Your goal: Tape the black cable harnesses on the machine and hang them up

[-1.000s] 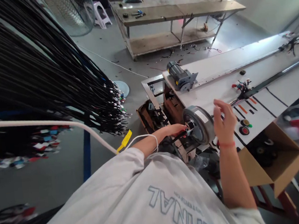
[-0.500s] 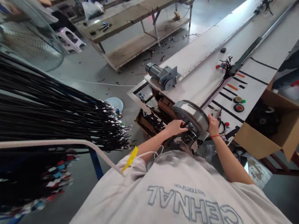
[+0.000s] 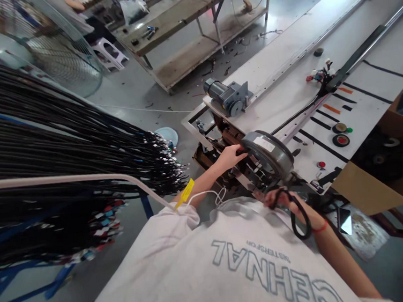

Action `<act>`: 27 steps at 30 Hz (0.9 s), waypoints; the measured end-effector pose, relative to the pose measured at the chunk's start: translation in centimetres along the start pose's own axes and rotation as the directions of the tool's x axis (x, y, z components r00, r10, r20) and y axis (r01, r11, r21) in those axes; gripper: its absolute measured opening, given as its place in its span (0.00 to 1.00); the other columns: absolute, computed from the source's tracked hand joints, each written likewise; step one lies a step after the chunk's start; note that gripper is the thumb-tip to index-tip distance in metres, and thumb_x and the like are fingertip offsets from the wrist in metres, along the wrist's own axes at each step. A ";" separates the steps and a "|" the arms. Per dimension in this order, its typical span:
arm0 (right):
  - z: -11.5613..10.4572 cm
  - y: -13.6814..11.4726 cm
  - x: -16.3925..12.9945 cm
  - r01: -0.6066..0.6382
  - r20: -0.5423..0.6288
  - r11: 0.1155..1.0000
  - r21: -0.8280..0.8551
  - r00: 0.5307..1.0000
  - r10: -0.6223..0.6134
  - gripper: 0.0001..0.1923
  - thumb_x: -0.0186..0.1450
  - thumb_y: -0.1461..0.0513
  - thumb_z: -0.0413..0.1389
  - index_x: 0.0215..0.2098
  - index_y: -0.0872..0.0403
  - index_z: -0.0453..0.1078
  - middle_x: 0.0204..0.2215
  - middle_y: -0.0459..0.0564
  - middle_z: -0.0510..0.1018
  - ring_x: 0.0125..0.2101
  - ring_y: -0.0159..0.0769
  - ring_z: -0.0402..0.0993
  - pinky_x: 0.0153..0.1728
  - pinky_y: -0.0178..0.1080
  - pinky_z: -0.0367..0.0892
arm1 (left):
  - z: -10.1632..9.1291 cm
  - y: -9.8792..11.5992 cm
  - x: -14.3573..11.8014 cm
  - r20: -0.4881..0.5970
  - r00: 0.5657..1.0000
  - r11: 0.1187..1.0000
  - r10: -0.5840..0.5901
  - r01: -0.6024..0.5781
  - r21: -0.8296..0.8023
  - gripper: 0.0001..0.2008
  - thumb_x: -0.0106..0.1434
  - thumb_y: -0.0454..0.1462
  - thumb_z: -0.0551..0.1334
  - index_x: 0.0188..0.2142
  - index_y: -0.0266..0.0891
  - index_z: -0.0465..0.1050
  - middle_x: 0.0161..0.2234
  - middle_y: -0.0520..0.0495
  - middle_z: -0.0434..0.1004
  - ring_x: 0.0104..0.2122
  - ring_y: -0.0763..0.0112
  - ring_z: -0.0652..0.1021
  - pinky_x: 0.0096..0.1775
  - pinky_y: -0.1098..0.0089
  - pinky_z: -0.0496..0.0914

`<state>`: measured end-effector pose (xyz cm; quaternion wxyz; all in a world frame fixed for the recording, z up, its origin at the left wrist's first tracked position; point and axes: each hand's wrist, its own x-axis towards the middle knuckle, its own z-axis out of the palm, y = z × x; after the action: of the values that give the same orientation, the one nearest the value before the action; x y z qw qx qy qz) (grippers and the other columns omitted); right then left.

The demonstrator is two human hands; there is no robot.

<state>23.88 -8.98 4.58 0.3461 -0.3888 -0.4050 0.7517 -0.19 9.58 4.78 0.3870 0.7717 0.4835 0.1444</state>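
A round grey hub motor (image 3: 270, 153) stands on edge at the near end of the long white bench (image 3: 288, 96). My left hand (image 3: 230, 155) rests against its left rim, fingers curled on the edge. Just below the motor, my right hand (image 3: 279, 198) is closed on a black cable (image 3: 299, 220) that loops down over my wrist. A red band circles that wrist.
A thick bundle of black wire harnesses (image 3: 63, 149) hangs on a rack at left. A grey gear motor (image 3: 228, 97) sits on the bench. A cardboard box (image 3: 383, 172) with tape rolls stands at right. A wooden workbench (image 3: 190, 25) and a fan (image 3: 48, 56) are behind.
My right hand left the motor's right side and dropped below it, now gripping a black cable loop. My left hand stayed on the motor. The view shifted right.
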 end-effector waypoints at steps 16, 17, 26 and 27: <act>-3.8 -1.2 -2.7 -0.202 -0.312 0.979 -0.007 0.931 0.190 0.34 0.59 0.32 0.37 0.21 0.50 0.57 0.17 0.51 0.71 0.15 0.35 0.64 0.18 0.38 0.61 | 3.0 -0.7 -2.3 0.481 0.867 0.834 -0.131 0.359 -0.420 0.27 0.68 0.53 0.50 0.31 0.34 0.75 0.19 0.49 0.69 0.18 0.75 0.68 0.27 0.70 0.69; -5.2 -0.9 -2.8 -0.245 -0.484 0.966 -0.087 0.858 0.173 0.32 0.59 0.33 0.38 0.21 0.50 0.58 0.16 0.50 0.69 0.16 0.36 0.64 0.20 0.39 0.62 | 4.0 -0.2 -2.9 0.451 0.881 0.766 -0.139 0.384 -0.515 0.28 0.69 0.53 0.47 0.34 0.33 0.76 0.20 0.48 0.70 0.17 0.77 0.66 0.25 0.71 0.67; -12.0 1.5 3.1 -0.654 -0.785 0.436 -0.618 0.539 -0.305 0.20 0.62 0.54 0.50 0.43 0.60 0.73 0.40 0.61 0.72 0.41 0.47 0.70 0.43 0.45 0.66 | 7.5 2.4 -3.5 0.403 0.888 -0.005 -0.221 0.412 -0.911 0.11 0.61 0.39 0.63 0.41 0.36 0.73 0.33 0.46 0.77 0.22 0.82 0.71 0.20 0.81 0.64; -13.2 0.9 3.3 -0.620 -0.760 0.439 -0.650 0.538 -0.365 0.21 0.62 0.54 0.50 0.45 0.60 0.72 0.43 0.62 0.71 0.42 0.46 0.69 0.45 0.45 0.66 | 7.4 2.2 -3.0 0.495 0.852 -0.041 -0.169 0.496 -0.868 0.09 0.62 0.39 0.62 0.38 0.35 0.73 0.28 0.48 0.74 0.17 0.84 0.66 0.17 0.83 0.59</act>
<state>33.59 -2.13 -2.08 0.1643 -0.8461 -0.4792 0.1662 4.20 3.10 2.00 0.8814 0.1630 0.3730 0.2396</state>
